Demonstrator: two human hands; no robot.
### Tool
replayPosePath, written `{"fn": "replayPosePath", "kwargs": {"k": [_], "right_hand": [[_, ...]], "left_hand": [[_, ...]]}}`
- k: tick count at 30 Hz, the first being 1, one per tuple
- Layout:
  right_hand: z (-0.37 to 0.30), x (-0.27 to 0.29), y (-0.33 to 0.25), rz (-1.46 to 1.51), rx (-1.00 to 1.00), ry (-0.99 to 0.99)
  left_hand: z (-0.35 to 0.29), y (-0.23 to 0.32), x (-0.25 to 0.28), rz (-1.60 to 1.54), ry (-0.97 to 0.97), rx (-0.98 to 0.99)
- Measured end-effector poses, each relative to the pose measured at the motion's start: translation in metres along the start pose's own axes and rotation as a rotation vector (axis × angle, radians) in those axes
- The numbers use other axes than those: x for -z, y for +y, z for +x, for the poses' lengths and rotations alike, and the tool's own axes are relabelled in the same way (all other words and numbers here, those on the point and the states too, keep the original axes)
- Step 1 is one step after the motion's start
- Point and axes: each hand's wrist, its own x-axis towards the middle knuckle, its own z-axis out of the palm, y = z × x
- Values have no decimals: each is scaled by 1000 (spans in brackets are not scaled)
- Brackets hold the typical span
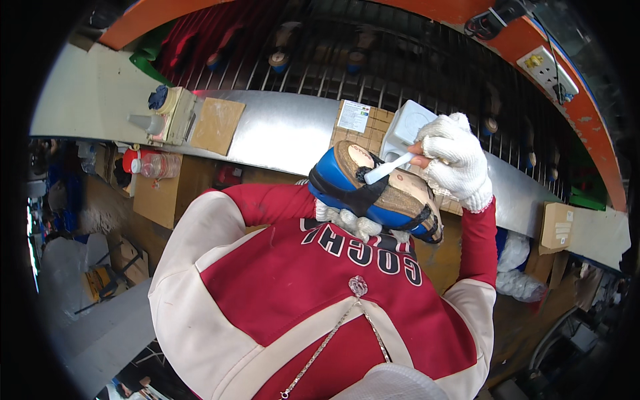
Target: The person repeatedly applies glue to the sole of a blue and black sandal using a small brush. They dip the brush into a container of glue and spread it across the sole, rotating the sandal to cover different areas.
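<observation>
In front of my chest, my left hand (352, 223), in a white knitted glove, is wrapped round a shoe upper on a blue last (393, 202) from below. The underside of the last is turned up, showing pale and brown patches, with black material folded over its edges. My gloved right hand (455, 159) grips a white-handled brush (392, 168) between thumb and fingers. The brush's end meets the black material near the middle of the underside. Behind the brush stands a white plastic container (408, 125), partly hidden by my right hand.
A metal ledge (287, 127) runs ahead, with a rack of bars (313, 73) beyond it carrying several lasts. On the ledge lie a brown board (217, 125) and a labelled cardboard piece (340, 137). A clear plastic bottle (159, 165) sits at the left, a carton (557, 227) at the right.
</observation>
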Motion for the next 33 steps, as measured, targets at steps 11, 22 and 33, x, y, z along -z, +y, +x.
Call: {"fn": "replayPosePath", "kwargs": {"k": [11, 22, 33], "right_hand": [[-42, -9, -39, -35, -340, 336], [-21, -3, 15, -431, -572, 720], [-49, -70, 26, 1069, -758, 851]], "left_hand": [[-5, 43, -58, 289, 267, -736], [-26, 59, -65, 555, 660, -825], [5, 65, -77, 613, 1118, -1230]]}}
